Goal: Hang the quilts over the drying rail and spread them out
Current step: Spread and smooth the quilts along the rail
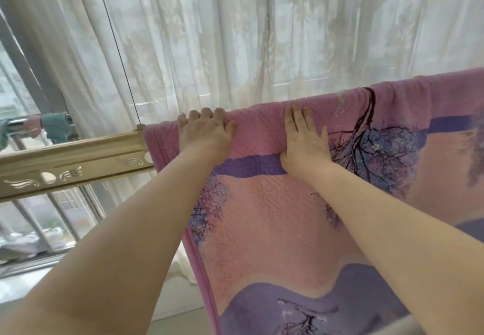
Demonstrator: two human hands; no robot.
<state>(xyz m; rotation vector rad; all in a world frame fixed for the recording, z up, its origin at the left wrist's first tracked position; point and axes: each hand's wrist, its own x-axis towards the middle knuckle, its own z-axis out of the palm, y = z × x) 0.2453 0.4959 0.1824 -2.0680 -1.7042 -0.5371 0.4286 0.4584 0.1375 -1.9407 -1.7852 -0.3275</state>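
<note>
A pink quilt [275, 230] with a puckered, stitched surface hangs over the drying rail [73, 163], its fold running along the rail's top and its near face falling toward the lower edge of the view. Printed on it are purple bands, a wavy purple patch lower down, and dark bare-branched trees with bluish crowns. The rail's uncovered left end is a flat, pale gold metal bar with cut-out wave and oval shapes; a thin dark cable [117, 49] rises from a small bracket at the point where the quilt's left edge begins.

The left hand [204, 133] sits at the quilt's top left corner, 4 fingers curled over the fold and the thumb spread on the near face, so it clasps quilt and rail together. The right hand [303, 140] lies flat and spread on the near face just below the fold, fingers pointing up, palm pressing the fabric, gripping nothing.

Behind hangs a sheer white curtain [262, 33] with a faint woven pattern, in soft vertical pleats. No readable writing shows anywhere
</note>
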